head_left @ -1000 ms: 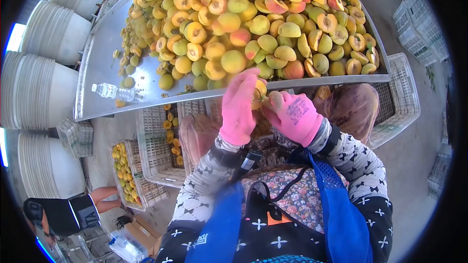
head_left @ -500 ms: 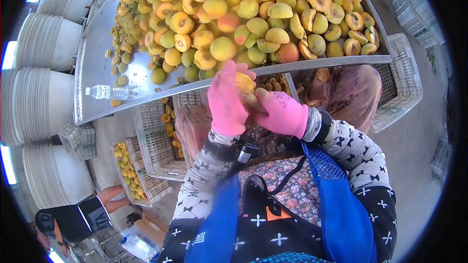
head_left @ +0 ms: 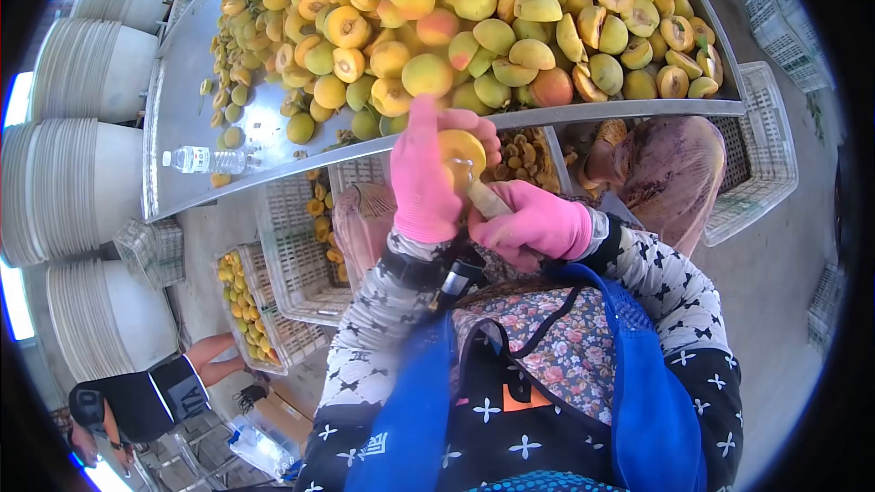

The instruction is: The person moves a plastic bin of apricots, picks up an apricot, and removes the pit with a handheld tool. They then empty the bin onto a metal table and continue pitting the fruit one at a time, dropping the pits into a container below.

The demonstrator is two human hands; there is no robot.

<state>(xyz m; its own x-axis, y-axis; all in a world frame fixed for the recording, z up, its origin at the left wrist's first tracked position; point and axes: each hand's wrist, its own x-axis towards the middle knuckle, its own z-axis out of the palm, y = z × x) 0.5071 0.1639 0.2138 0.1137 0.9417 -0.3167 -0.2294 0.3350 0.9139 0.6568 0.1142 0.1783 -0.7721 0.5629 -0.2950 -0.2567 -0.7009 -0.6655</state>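
Note:
My left hand (head_left: 427, 173), in a pink glove, is closed around a yellow peach half (head_left: 462, 153), cut face up. In my pink-gloved right hand (head_left: 538, 223) is a pitting tool with a pale, thick handle (head_left: 489, 200). Its small metal end touches the cut face; the exact shape of that end is hard to make out. Both hands are just in front of the metal table's near edge (head_left: 547, 116). Beyond them lies a heap of halved peaches (head_left: 510, 46), some with brown hollows or stones showing.
A plastic bottle (head_left: 205, 160) lies on the table's left part. Below the table are white crates (head_left: 301, 287), some holding fruit; another crate (head_left: 775, 155) stands at right. Stacked round white tubs (head_left: 118, 164) line the left. Another person (head_left: 137, 401) is at lower left.
My right hand has drawn back a little to the right and down, exposing the tool's handle. The peach half now faces up more openly in my left hand.

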